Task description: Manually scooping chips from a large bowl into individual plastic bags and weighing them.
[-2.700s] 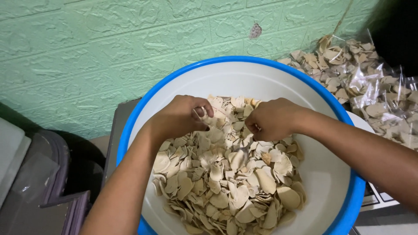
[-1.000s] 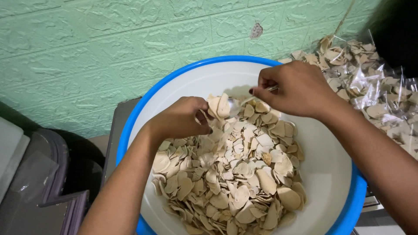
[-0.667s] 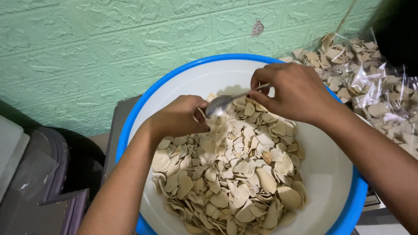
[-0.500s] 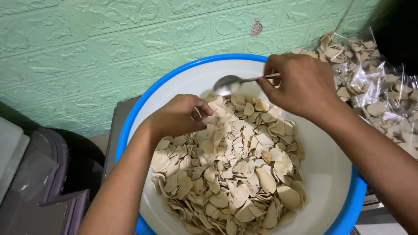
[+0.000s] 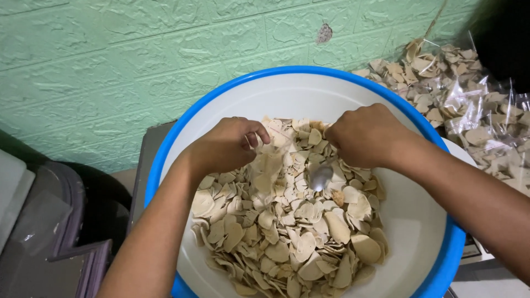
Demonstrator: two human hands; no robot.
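Far left: dark lidded bin (image 5: 61, 221), partly in view, beside a grey stand edge (image 5: 144, 160) under the basin

Behind: green textured wall (image 5: 138, 55) with one small dark mark near the top

Left hand (image 5: 226, 146): inside the basin, knuckles up, fingers curled together and pinching the mouth of a thin clear bag (image 5: 265, 165) that hangs down onto the chips; the bag is blurred and hard to make out, so how much it holds cannot be told

Centre: large round basin (image 5: 287, 94), white inside with a blue rim, roughly half covered by a heap of pale beige chips (image 5: 287, 237), flat, oval and curled, many broken; the heap lies toward the near and middle part of the basin, the far wall and right wall bare

Metal spoon (image 5: 320, 176): bowl resting low on the heap, just right of the bag, handle running up into the right hand

Right hand (image 5: 361, 135): closed in a fist round the spoon handle, back of the hand up, forearm leading off to the lower right

Right, outside the basin: pile of small clear packets of chips (image 5: 469, 105) stacked against the wall, touching the basin's rim area
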